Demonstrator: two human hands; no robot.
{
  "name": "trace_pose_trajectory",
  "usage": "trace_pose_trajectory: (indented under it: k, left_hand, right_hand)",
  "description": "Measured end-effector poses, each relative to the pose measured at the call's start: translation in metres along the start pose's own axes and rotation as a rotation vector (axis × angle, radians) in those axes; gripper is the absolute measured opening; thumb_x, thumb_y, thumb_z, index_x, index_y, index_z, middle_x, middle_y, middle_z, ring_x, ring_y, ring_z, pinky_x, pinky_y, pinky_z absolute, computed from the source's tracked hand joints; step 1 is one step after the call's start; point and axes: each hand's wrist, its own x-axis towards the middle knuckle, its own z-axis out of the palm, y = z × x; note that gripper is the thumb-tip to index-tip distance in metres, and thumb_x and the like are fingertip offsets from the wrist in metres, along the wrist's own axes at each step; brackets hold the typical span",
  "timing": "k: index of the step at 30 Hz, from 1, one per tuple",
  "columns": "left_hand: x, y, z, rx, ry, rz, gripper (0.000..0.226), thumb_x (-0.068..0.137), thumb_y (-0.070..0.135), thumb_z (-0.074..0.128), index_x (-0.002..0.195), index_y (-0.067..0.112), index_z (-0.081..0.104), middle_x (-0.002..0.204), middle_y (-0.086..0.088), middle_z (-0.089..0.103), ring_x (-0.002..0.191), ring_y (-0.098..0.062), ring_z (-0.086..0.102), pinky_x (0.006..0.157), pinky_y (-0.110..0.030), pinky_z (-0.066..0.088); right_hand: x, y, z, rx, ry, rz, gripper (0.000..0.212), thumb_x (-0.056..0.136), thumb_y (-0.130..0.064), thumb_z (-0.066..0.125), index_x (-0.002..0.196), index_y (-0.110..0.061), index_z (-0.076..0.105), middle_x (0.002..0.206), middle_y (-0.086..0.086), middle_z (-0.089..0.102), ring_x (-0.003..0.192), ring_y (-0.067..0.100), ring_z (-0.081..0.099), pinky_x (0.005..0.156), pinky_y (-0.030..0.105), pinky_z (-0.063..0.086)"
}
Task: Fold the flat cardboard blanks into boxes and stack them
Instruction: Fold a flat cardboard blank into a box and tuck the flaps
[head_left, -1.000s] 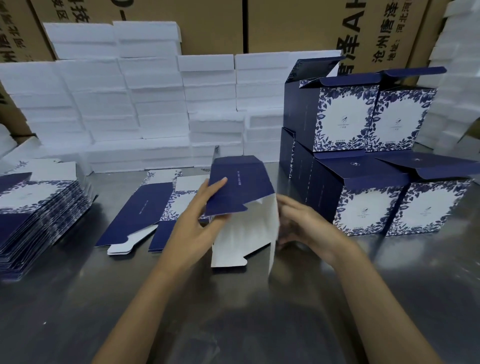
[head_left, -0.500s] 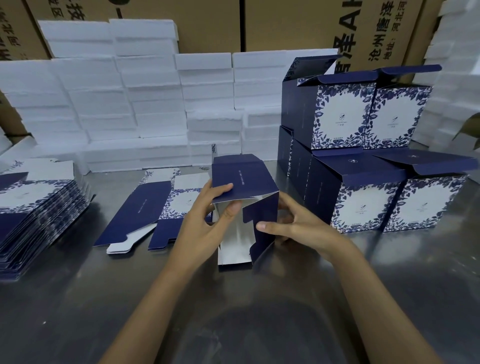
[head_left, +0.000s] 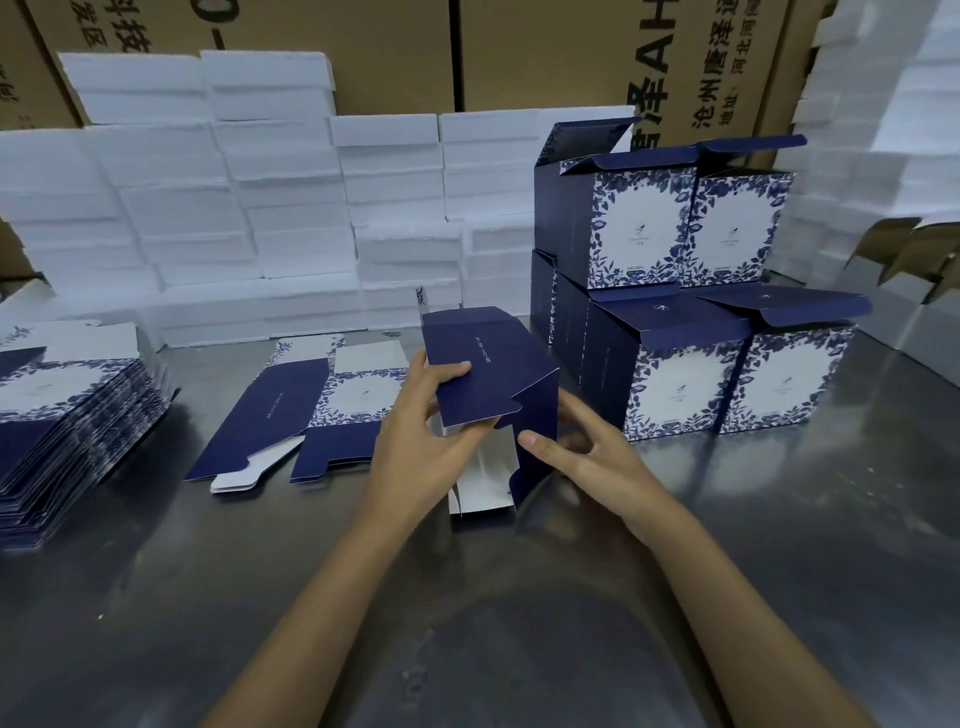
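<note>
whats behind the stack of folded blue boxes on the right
Brown cartons and white foam blocks rise behind the folded boxes. The boxes hide whatever is low down directly behind them.

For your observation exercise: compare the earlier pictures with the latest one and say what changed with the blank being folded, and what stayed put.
The blank went from a spread white inside panel to a squared-up tube, its blue side wall swung round toward the person. The right hand shifted from behind that panel to its outer face; the left hand kept its grip on the top panel. The finished boxes, flat blanks and pile stayed put.
</note>
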Motion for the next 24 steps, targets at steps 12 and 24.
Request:
trace_pose_trajectory:
  k: [12,24]
  left_hand:
    - [-0.002,-0.002,0.004,0.054,0.031,0.005,0.045,0.077,0.027,0.083,0.113,0.046,0.063,0.149,0.031,0.041,0.117,0.014,0.054,0.098,-0.042,0.053]
    - [0.007,0.002,-0.005,0.033,-0.034,-0.05,0.045,0.082,0.002,0.073,0.117,0.028,0.064,0.15,0.019,0.044,0.122,-0.004,0.055,0.088,-0.019,0.047]
  right_hand:
    - [-0.004,0.012,0.002,-0.202,0.157,0.006,0.048,0.079,-0.063,0.073,0.121,-0.044,0.059,0.112,-0.015,0.067,0.086,0.004,0.062,0.079,0.022,0.051]
    - [0.009,0.011,0.001,-0.316,0.153,0.022,0.057,0.069,-0.075,0.073,0.109,-0.038,0.056,0.098,-0.017,0.067,0.081,0.0,0.062,0.07,0.018,0.049]
